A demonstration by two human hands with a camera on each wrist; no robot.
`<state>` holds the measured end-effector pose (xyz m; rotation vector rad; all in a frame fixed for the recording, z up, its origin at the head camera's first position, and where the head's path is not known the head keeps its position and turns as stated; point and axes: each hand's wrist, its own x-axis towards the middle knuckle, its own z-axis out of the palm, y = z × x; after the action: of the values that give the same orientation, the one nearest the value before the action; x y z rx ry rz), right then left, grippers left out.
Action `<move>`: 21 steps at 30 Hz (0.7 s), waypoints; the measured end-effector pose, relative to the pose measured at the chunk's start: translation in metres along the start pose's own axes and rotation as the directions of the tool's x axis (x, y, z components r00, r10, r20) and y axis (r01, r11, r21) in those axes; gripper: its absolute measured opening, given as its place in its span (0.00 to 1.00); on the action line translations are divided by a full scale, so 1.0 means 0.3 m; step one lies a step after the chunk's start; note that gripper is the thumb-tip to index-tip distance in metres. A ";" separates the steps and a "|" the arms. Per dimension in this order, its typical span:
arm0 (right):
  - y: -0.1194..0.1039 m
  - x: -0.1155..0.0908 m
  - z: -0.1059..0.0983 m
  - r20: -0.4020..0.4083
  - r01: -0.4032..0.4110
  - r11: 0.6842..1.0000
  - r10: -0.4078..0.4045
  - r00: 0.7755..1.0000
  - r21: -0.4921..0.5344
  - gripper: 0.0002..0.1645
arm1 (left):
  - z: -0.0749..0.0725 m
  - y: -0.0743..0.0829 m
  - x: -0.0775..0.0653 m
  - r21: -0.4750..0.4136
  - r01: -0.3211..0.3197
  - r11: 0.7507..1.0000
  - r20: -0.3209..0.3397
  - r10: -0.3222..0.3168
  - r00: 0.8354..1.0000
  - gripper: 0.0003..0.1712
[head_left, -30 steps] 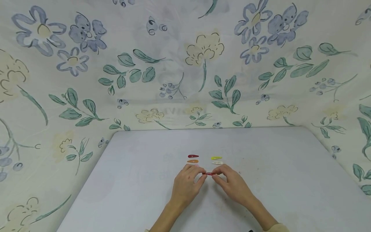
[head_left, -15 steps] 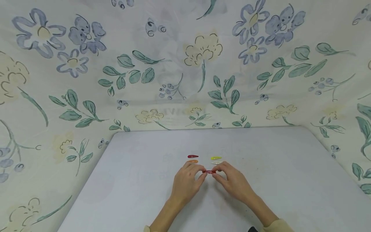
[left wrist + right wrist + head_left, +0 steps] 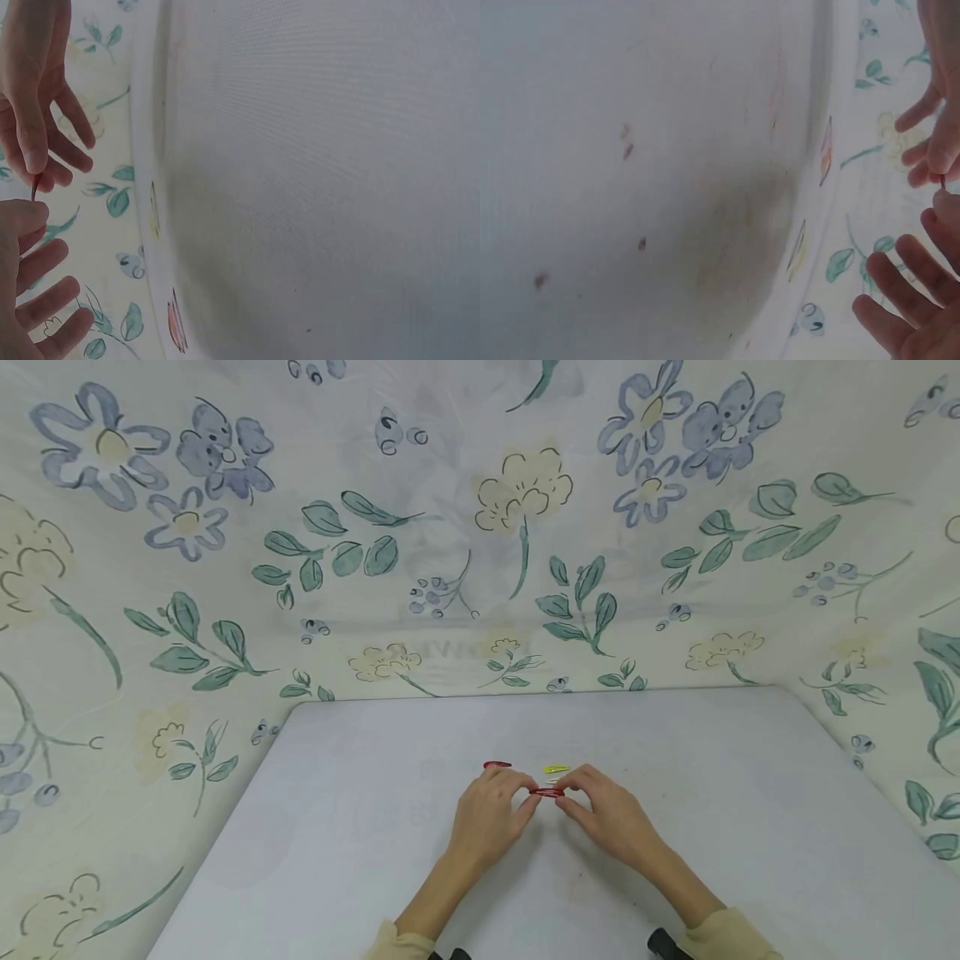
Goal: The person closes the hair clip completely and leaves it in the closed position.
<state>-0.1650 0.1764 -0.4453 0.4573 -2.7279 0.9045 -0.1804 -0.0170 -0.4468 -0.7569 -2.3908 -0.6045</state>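
Between the two hands is a red snap hair clip (image 3: 547, 792), held raised off the table in front of the person. My left hand (image 3: 487, 817) pinches one end between thumb and index finger. The other end is pinched by my right hand (image 3: 617, 817) in the same way. In the left wrist view the clip (image 3: 35, 187) is seen nearly edge-on, and the left hand's other fingers (image 3: 49, 307) are spread loosely. Behind the hands lie another red hair clip (image 3: 497, 764), a yellow one (image 3: 557, 769) and a partly covered whitish one (image 3: 553, 781).
The white table (image 3: 360, 827) reaches far out to both sides. A floral cloth (image 3: 450, 527) hangs behind and around it. Reddish-orange clips (image 3: 176, 322) show near the table edge in the left wrist view; the left hand covers that spot in the head view.
Both hands have moved slightly forward with the red hair clip, still pinched at both ends. The orange clip, visible before, is now behind the left hand, and the whitish one is more covered.
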 end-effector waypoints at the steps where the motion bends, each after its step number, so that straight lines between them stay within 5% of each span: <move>1: 0.002 0.002 -0.003 -0.001 0.002 1.000 -0.002 1.000 -0.008 0.11 | 0.001 0.001 0.004 0.006 -0.001 1.000 0.002 0.001 1.000 0.06; 21: 0.042 0.014 -0.003 0.005 -0.002 0.993 0.002 1.000 -0.120 0.10 | 0.054 0.017 0.036 0.053 0.051 0.997 0.099 -0.056 0.994 0.07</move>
<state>-0.1732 0.1859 -0.4501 0.4341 -2.7683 0.7356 -0.1906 -0.0002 -0.4509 -0.7191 -2.5157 -0.5377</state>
